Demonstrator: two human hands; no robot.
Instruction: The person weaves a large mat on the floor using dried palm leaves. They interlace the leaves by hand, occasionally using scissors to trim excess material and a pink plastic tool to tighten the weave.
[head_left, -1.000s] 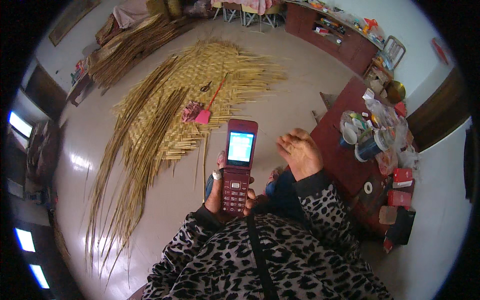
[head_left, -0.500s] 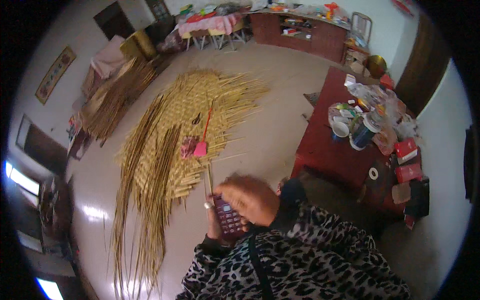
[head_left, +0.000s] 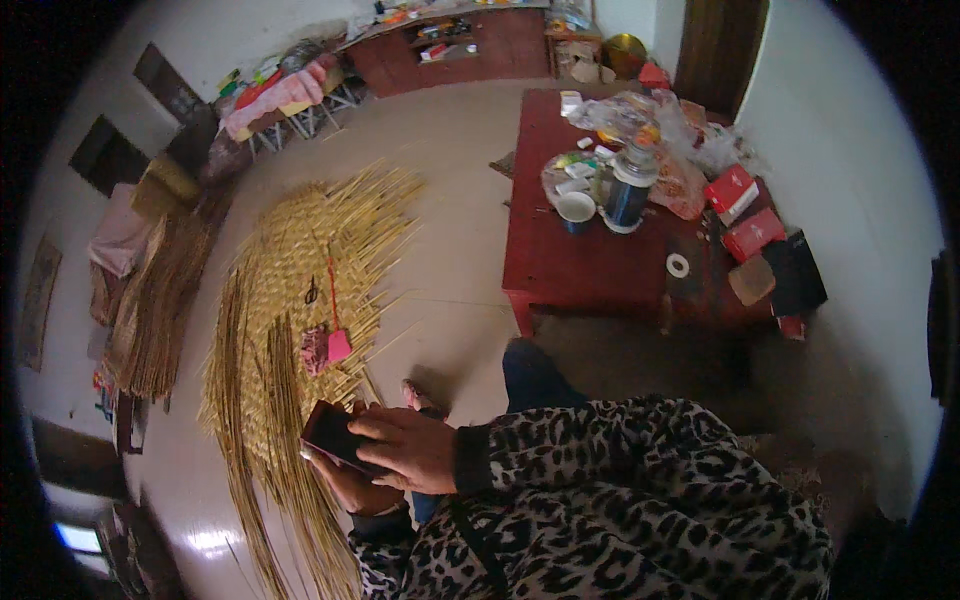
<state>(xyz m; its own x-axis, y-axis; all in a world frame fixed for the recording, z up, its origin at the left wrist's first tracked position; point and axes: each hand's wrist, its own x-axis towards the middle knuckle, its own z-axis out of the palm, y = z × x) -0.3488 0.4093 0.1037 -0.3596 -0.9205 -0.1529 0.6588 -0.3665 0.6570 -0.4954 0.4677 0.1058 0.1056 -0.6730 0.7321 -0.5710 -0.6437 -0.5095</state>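
A dark red mobile phone (head_left: 333, 434) is tilted in front of me, its dark face up. Underneath and along its near side, my left hand (head_left: 350, 488) is closed around it. My right hand (head_left: 415, 446) comes from the right, with its fingers bent over the phone's right part and touching it. Those fingers cover part of the phone, so its keys do not show. Beyond my hands lies a woven straw mat (head_left: 290, 240) on the floor, with a pink fly swatter (head_left: 339, 345), a patterned pink cloth (head_left: 314, 352) and scissors (head_left: 311, 290) on it.
Loose long stalks (head_left: 245, 480) stretch over the mat's left side. On my right stands a red table (head_left: 530, 250) with a thermos (head_left: 628, 190), a cup (head_left: 576, 208), a tape roll (head_left: 678, 265) and red boxes. Stalk bundles (head_left: 160, 320) lean at the left wall.
My view has turned to the right and the phone's keypad no longer shows. My right hand has come down onto the phone's right part, where before it was blurred above it.
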